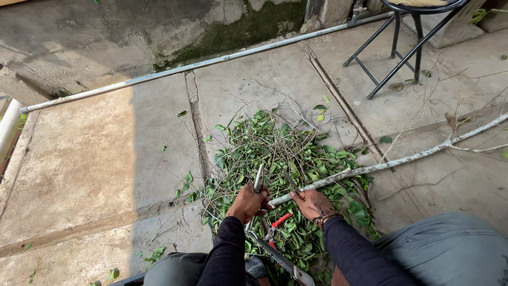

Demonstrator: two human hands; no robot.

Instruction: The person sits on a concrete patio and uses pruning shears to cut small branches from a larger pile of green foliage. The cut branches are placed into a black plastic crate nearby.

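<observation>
My left hand (247,203) is closed around a pair of long metal shears (258,181). The blades point up from my fist and one grey handle (278,259) runs down toward my lap. My right hand (313,205) grips the thick end of a long, pale, bare branch (391,164) that stretches away to the right across the concrete. The blades stand just left of that branch end. Both hands work over a pile of cut green leaves and twigs (286,153). A red-handled tool (281,220) lies on the leaves between my wrists.
A black metal folding stool (407,47) stands at the back right. A long grey metal pipe (201,63) lies along the foot of a mossy concrete wall. A white pipe (8,127) sits at the left edge. Thin dry twigs (455,116) spread at the right.
</observation>
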